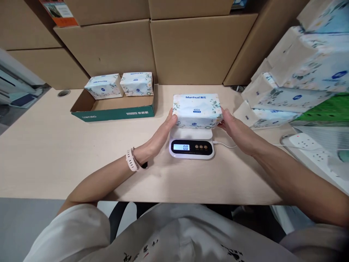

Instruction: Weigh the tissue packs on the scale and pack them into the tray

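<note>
Between my two hands is a pack of tissues (197, 110), white and pale blue with a floral print and the word Manhua. My left hand (164, 131) grips its left end, and my right hand (231, 125) grips its right end, most of those fingers hidden behind it. Directly beneath the pack is a white digital scale (191, 155), its lit display reading 0.0. Whether the pack touches the scale's plate I cannot tell. A cable runs from the scale's right side.
An open green-sided cardboard box (113, 114) at the back left holds two tissue packs (136, 84). More packs are piled (289, 96) at the right. A white power strip (313, 149) lies at the right edge. Large cartons (191, 51) wall off the table's back.
</note>
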Demonstrator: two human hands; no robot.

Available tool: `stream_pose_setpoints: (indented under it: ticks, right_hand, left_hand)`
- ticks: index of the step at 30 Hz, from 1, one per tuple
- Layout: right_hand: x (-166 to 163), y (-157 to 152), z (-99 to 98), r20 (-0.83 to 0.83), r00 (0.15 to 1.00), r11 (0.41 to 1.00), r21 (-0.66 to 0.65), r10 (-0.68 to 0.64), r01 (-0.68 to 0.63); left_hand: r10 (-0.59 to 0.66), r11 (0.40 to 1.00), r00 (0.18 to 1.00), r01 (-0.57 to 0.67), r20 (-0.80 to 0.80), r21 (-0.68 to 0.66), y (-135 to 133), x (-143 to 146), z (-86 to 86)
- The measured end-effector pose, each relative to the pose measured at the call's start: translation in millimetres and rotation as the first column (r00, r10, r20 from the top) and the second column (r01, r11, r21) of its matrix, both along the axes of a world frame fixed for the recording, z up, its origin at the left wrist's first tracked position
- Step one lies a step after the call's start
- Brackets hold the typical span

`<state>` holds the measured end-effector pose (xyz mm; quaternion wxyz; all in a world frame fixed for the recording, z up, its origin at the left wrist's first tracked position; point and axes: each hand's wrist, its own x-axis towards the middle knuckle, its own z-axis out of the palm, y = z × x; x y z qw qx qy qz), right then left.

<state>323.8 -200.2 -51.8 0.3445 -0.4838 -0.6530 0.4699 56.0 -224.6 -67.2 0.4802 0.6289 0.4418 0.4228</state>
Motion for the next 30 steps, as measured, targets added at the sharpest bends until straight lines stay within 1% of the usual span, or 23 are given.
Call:
stream_pose_setpoints:
  ticks: [1, 3, 5, 6, 9, 12, 14, 17, 21, 26, 30]
  right_hand:
    - [1, -1, -6.0, 0.002, 0.999, 0.999, 0.023, -0.036, 0.036]
    - [3, -8, -20.6, -0.022, 0.988, 0.982, 0.11, -0.152, 0.154]
    - [6, -19, -37.6, -0.089, 0.96, 0.928, 0.247, -0.265, 0.279]
    - [7, -24, -45.9, -0.121, 0.948, 0.893, 0.319, -0.294, 0.318]
    - [13, -34, -64.0, -0.185, 0.935, 0.794, 0.494, -0.302, 0.354]
    - [16, -34, -69.3, -0.232, 0.927, 0.734, 0.567, -0.293, 0.374]
    - [16, -33, -68.9, -0.252, 0.924, 0.731, 0.566, -0.288, 0.382]
    - [14, -33, -68.4, -0.265, 0.926, 0.756, 0.538, -0.267, 0.372]
    - [13, -37, -67.9, -0.278, 0.929, 0.774, 0.52, -0.246, 0.361]
    - [15, -39, -63.7, -0.274, 0.934, 0.785, 0.515, -0.231, 0.345]
    - [16, -40, -61.7, -0.27, 0.932, 0.78, 0.517, -0.241, 0.351]
  left_hand:
    - [0.009, 0.999, 0.999, -0.007, 0.04, -0.048, -3, -1, -2.5]
    - [0.067, 0.989, 0.993, -0.053, 0.095, -0.139, -12, -5, -6.8]
    - [0.157, 0.971, 0.982, -0.134, 0.105, -0.2, -21, -12, -11.4]
    - [0.204, 0.958, 0.972, -0.173, 0.117, -0.23, -26, -15, -13.7]
    - [0.306, 0.92, 0.933, -0.24, 0.187, -0.311, -35, -22, -19.2]
    - [0.332, 0.916, 0.916, -0.256, 0.227, -0.309, -39, -21, -20.8]
    - [0.329, 0.921, 0.915, -0.258, 0.232, -0.292, -40, -20, -20.9]
    - [0.309, 0.93, 0.923, -0.243, 0.228, -0.275, -40, -18, -22.1]
    - [0.298, 0.934, 0.928, -0.234, 0.225, -0.272, -40, -20, -25.0]
    - [0.306, 0.931, 0.924, -0.24, 0.228, -0.275, -40, -22, -26.0]
    - [0.311, 0.931, 0.922, -0.246, 0.232, -0.27, -41, -23, -25.9]
